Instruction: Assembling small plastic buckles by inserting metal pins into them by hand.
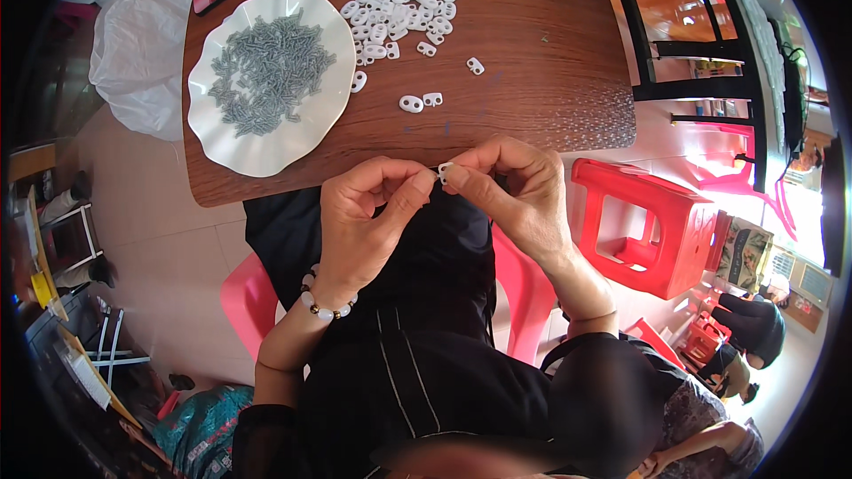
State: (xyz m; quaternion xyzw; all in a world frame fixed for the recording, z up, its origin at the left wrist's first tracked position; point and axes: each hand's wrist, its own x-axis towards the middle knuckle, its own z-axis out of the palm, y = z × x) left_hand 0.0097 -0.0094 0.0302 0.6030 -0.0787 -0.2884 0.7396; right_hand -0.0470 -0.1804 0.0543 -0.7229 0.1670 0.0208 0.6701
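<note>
Keeping the white piece [444, 173] steady matters most: our right hand [527, 195] has its grip clamped on it by the near edge of the worktop [541, 62], while our left hand [366, 217] has its fingertips together just beside it, holding what we cannot tell. We should pinch lightly, leaving its face in sight.

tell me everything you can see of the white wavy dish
The white dish is shallow and roughly round, with a scalloped rim and a glossy surface, perhaps plastic or ceramic. It sits upright on the left side of the brown table, bearing a loose spread of small grey coil-like pieces, with bare patches of its bottom showing.
</note>
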